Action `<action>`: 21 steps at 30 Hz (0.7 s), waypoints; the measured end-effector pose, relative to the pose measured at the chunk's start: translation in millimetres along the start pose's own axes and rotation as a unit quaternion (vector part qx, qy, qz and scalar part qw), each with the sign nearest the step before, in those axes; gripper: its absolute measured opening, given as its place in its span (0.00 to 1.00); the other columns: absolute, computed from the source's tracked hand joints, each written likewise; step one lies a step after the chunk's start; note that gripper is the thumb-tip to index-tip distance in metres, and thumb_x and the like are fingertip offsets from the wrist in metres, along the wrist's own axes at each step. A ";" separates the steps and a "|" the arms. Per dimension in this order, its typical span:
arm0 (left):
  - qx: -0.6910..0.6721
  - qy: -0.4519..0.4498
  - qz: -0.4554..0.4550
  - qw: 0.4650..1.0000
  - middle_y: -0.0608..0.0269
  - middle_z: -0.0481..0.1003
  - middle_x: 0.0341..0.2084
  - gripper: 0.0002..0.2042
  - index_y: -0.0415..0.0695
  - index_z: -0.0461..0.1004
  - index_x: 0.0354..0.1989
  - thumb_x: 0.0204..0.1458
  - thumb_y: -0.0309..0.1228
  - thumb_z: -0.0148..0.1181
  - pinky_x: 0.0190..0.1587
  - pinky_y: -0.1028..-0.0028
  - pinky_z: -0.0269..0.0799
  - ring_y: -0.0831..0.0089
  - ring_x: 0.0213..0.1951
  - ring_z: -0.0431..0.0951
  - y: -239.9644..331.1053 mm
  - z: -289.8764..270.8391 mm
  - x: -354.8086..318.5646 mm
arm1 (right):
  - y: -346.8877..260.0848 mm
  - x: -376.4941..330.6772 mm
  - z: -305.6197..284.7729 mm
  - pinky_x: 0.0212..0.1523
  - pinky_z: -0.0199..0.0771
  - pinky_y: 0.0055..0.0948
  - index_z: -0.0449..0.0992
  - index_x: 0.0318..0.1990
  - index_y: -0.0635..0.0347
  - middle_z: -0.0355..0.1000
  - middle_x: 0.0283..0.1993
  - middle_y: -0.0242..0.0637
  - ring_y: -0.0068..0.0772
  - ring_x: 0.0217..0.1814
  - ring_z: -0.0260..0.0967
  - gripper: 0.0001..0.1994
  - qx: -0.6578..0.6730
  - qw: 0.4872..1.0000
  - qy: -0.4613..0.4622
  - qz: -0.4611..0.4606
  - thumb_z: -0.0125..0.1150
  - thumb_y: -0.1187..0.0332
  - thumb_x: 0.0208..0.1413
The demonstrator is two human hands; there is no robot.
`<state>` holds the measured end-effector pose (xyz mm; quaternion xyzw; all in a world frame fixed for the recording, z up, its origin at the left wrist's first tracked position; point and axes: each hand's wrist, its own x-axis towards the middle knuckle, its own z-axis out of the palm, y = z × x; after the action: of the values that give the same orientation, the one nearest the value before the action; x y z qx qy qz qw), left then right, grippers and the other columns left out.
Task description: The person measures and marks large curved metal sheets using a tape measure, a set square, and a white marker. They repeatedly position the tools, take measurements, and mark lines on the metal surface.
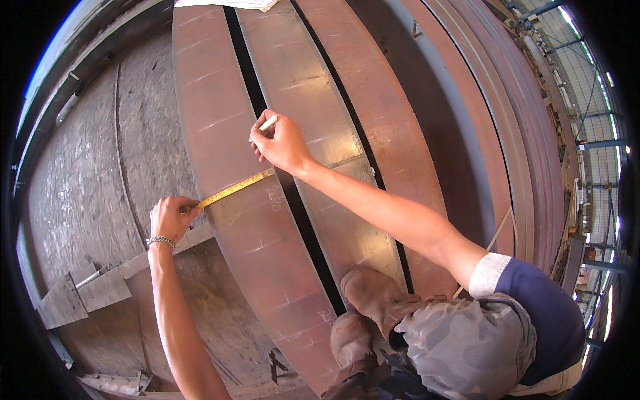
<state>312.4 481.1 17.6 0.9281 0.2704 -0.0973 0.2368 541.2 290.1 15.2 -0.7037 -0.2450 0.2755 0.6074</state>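
fingers (181, 207) of the left hand (170, 219) pinch the tape measure (235, 189) at the plate edge; right hand (283, 143) fingers are clamped on a white marker (267, 124).

tape lies flat across the near rusty steel plate (227, 133), stretched from its left edge to the dark gap (293, 200) just under the right hand. judged step: measuring the plate width, marker poised above the far end. next move calls for a taut, square tape and a steady tip. chalk ticks already dot the plate. two brown boots (363, 303) stand on the plates; more long plates (373, 100) lie to the right, grey floor (87, 173) to the left.
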 end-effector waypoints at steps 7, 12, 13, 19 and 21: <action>0.024 -0.005 0.002 1.000 0.55 0.84 0.30 0.11 0.51 0.87 0.38 0.47 0.38 0.73 0.44 0.62 0.79 0.59 0.36 0.85 0.9 -0.5 6.2 | 2.9 1.0 -1.6 0.22 0.76 0.23 0.72 0.31 0.62 0.76 0.25 0.33 0.20 0.24 0.75 0.06 0.000 1.000 -0.006 0.019 0.58 0.75 0.62; 0.012 -0.019 0.004 1.000 0.55 0.84 0.31 0.11 0.50 0.87 0.38 0.47 0.38 0.73 0.44 0.62 0.79 0.58 0.36 0.85 -0.2 -0.7 9.0 | 12.8 -0.2 5.2 0.22 0.76 0.25 0.73 0.31 0.64 0.77 0.24 0.36 0.21 0.23 0.75 0.05 0.014 0.993 -0.110 0.030 0.60 0.74 0.59; 0.018 -0.018 0.000 1.000 0.55 0.84 0.31 0.11 0.49 0.87 0.38 0.47 0.37 0.73 0.44 0.62 0.79 0.58 0.36 0.85 -0.4 -0.8 9.3 | 15.1 -0.5 7.7 0.22 0.76 0.25 0.73 0.31 0.65 0.77 0.23 0.37 0.21 0.22 0.75 0.06 0.024 0.988 -0.145 0.044 0.61 0.73 0.57; 0.025 -0.023 0.001 0.999 0.55 0.84 0.31 0.11 0.49 0.87 0.38 0.47 0.37 0.73 0.45 0.62 0.78 0.57 0.36 0.85 0.5 -2.8 11.5 | 27.8 -0.1 26.3 0.21 0.72 0.24 0.72 0.31 0.65 0.75 0.23 0.35 0.21 0.21 0.73 0.07 -0.036 0.972 -0.228 0.041 0.60 0.72 0.60; 0.015 -0.028 0.007 0.999 0.55 0.84 0.31 0.11 0.50 0.87 0.38 0.47 0.37 0.73 0.45 0.62 0.78 0.57 0.36 0.85 0.6 -3.4 11.9 | 30.4 0.3 30.3 0.21 0.71 0.25 0.72 0.30 0.65 0.74 0.21 0.35 0.21 0.19 0.72 0.08 -0.064 0.967 -0.242 0.051 0.61 0.71 0.60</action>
<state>322.8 487.7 17.2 0.9303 0.2559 -0.1257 0.2306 520.9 307.9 -18.3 -0.6651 -0.3655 0.4521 0.4687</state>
